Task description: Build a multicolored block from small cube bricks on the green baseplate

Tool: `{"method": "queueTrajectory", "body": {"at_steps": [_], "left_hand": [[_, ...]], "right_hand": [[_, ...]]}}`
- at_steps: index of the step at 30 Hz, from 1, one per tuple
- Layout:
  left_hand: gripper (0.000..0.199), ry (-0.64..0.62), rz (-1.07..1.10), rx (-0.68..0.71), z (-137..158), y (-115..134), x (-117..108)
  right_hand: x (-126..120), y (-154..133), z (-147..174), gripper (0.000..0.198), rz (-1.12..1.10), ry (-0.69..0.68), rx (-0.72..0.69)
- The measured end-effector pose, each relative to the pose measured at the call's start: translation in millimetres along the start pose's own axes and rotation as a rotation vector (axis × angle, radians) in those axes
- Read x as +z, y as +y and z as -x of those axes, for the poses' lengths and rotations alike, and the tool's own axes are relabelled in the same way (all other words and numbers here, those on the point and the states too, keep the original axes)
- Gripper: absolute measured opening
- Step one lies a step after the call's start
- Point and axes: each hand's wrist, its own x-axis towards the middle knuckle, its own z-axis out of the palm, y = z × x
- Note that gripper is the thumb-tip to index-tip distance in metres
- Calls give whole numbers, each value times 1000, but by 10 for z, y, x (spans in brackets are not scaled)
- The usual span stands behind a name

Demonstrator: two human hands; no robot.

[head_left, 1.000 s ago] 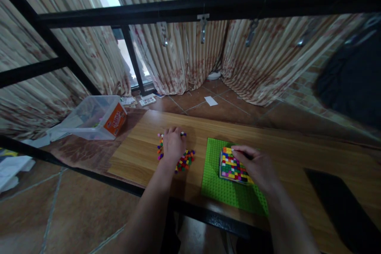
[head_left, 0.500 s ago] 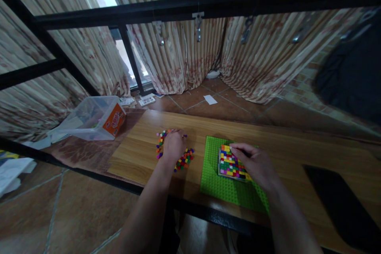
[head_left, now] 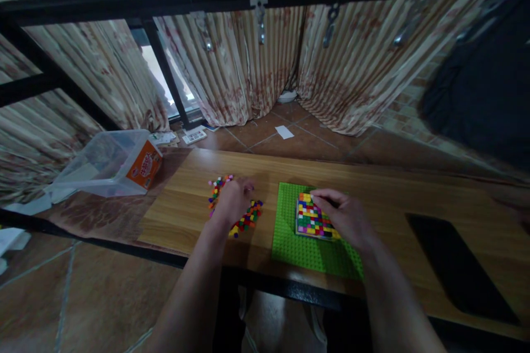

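Observation:
Small coloured cubes [head_left: 250, 219] lie loose on the wooden table, and my left hand [head_left: 232, 198] is over them with its fingers bent. What its fingertips hold, if anything, is too small and blurred to make out. A shallow square tray packed with coloured cubes [head_left: 315, 219] rests on a green studded baseplate [head_left: 285, 242]. My right hand [head_left: 343, 214] reaches over the tray's right side, thumb and forefinger closed together at its far edge. Any piece between those fingertips is hidden. The hand covers the tray's right part.
A clear plastic box [head_left: 103, 162] with an orange label stands beyond the table's left end. On the right of the wooden table [head_left: 376, 198] lies a black flat slab [head_left: 459, 267]. A black metal bar [head_left: 174, 0] with hanging hooks crosses above, before striped curtains [head_left: 265, 71].
The view has shifted, so the table sits slightly further left and higher. My left hand's fingers have lifted and turned a little over the cubes. My right hand stays at the tray's far edge.

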Motion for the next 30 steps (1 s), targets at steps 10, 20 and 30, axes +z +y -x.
{"method": "queueTrajectory", "body": {"at_steps": [10,20,30], "left_hand": [[27,-87,1026,-106,84,484,89],[44,-272,1111,-9,144,744,247],[52,-302,1170,-25,130,757,284]], "right_hand": [[38,-295,96,16,-99,230,-285],[123,-393,145,17,-2,-66,-473],[66,-389,168,10,-150,-166,-366]]}}
